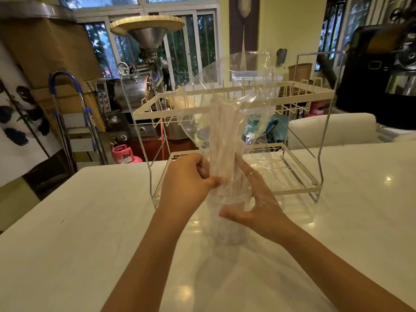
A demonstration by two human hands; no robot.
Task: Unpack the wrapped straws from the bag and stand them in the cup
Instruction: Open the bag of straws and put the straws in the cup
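Over cup: two hands, left, right, one straw bundle.

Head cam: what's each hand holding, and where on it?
Left hand pinches the straws through the clear bag, low on the bundle. Right hand rests open against the bag's lower side above the cup; no closed grip.

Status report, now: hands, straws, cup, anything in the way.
Left hand pinching straws through clear bag. Right hand on bag and cup. Straw ends entering cup, bag not yet off. Wire rack close behind.
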